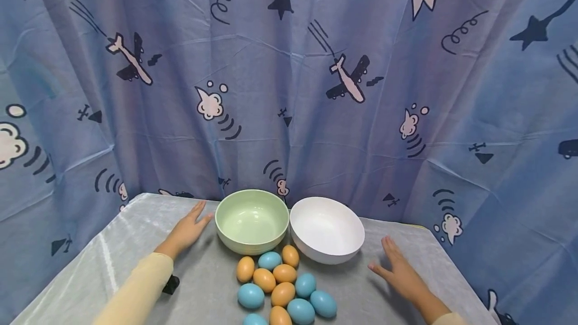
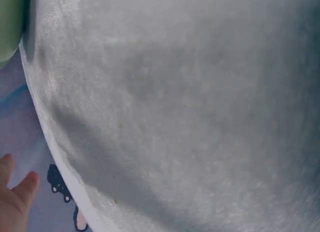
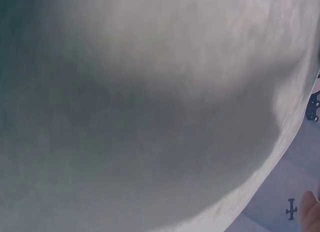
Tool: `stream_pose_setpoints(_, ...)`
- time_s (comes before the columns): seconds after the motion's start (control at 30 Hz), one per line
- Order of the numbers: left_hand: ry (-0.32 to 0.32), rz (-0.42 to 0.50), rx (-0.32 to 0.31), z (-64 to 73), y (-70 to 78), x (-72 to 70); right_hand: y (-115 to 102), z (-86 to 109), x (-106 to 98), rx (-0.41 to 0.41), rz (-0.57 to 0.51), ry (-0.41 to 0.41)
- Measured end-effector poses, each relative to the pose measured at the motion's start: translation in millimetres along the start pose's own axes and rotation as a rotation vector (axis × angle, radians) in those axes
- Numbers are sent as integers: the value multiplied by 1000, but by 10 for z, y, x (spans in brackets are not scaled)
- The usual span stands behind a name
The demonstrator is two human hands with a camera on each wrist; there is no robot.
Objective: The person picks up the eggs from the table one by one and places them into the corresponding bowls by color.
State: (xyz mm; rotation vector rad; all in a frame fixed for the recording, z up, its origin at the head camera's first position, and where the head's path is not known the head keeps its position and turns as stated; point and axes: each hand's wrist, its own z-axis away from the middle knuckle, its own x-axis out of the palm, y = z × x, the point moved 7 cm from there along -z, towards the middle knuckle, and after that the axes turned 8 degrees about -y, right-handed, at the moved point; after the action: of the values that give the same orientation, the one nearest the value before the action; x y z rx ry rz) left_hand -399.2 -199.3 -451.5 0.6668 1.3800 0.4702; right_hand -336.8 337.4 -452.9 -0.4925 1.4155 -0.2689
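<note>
A green bowl [image 1: 252, 241] and a white bowl [image 1: 326, 256] stand side by side at the back of the table, both with bare insides. My left hand [image 1: 187, 232] is just left of the green bowl, fingers extended and holding nothing. To the right of the white bowl, my right hand [image 1: 402, 275] has its fingers stretched out and thumb apart, also without anything in it. In front of the bowls lies a cluster of several orange eggs [image 1: 264, 280] and several blue eggs [image 1: 301, 311]. The left wrist view catches part of the left hand [image 2: 17, 202] and the green bowl's side [image 2: 10, 27].
A grey cloth [image 1: 203, 285] covers the table. Behind it hangs a blue curtain [image 1: 289, 129] printed with planes and stars, close to the bowls' far side. A small black object [image 1: 170, 285] shows beside the left sleeve [image 1: 140, 290].
</note>
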Motion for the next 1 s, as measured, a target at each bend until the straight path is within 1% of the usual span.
stream_pose_setpoints(0.1,-23,25,-34,1,-38,13,-33,7,35,26,-12,-25)
stream_pose_setpoints(0.17,-32,42,-45,4,-48,21,-54,14,57,41,-21,-38)
stream_pose_setpoints(0.37,-25,100,-60,15,-24,32,-107,45,117,75,-74,-67)
stream_pose_setpoints(0.53,-25,161,-69,21,24,52,-126,77,148,81,-94,-76)
stream_pose_setpoints(0.6,-28,167,-68,21,40,65,-119,83,161,92,-98,-81)
stream_pose_setpoints(0.8,-31,181,-84,-24,16,114,-119,105,190,103,-110,-75)
stream_pose_setpoints(0.9,-23,218,-85,-26,15,141,-133,125,214,117,-128,-81)
stream_pose_setpoints(1.0,-20,264,-73,-20,34,168,-170,137,226,130,-138,-82)
